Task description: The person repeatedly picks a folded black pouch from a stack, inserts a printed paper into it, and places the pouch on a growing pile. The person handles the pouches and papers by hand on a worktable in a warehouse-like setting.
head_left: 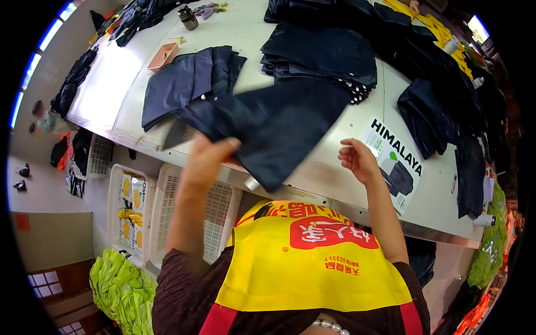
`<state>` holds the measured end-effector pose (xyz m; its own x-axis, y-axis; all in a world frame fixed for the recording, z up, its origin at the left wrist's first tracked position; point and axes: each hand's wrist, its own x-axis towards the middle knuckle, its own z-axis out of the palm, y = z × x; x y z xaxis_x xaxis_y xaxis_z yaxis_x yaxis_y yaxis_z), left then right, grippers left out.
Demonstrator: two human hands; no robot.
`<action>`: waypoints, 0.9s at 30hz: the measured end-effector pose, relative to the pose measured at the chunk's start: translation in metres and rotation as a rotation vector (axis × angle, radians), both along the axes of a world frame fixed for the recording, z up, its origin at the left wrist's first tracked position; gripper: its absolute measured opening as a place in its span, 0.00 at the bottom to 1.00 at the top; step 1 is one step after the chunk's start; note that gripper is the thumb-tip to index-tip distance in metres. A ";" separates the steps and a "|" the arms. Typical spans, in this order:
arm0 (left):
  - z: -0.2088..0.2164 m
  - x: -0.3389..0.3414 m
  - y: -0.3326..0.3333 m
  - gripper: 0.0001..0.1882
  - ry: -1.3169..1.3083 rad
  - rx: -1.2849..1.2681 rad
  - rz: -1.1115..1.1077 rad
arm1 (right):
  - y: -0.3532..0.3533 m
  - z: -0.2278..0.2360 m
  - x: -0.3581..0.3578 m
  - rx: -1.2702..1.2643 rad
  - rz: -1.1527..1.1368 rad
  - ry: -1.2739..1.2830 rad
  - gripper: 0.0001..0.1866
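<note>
My left hand (209, 159), smeared by motion, grips the near left edge of a dark navy folded garment (273, 131). Its thumb lies on the cloth, and the other fingers are mostly hidden. The garment is spread at a slant over the white table (321, 167), its near corner reaching past the front edge. To the right, apart from the cloth, my right hand (357, 160) is raised with loosely bent fingers and nothing in them. Beside it lies a white printed package (397, 176) picturing dark clothing. Behind the garment are a left stack (181, 81) and a taller stack (321, 50) of dark folded garments.
A pink tray (164, 57) and a dark bottle (188, 18) stand at the far left. More dark clothing (427, 114) heaps along the right. Below the table's left edge are white plastic baskets (167, 192), one with yellow packets (131, 195), and lime-green material (123, 287).
</note>
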<state>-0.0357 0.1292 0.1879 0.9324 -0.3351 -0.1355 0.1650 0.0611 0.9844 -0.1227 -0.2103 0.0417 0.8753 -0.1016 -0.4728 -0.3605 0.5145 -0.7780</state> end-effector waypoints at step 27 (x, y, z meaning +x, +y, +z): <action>-0.184 0.234 -0.131 0.11 -0.990 0.555 0.372 | -0.142 -0.014 -0.188 -1.647 0.561 0.300 0.26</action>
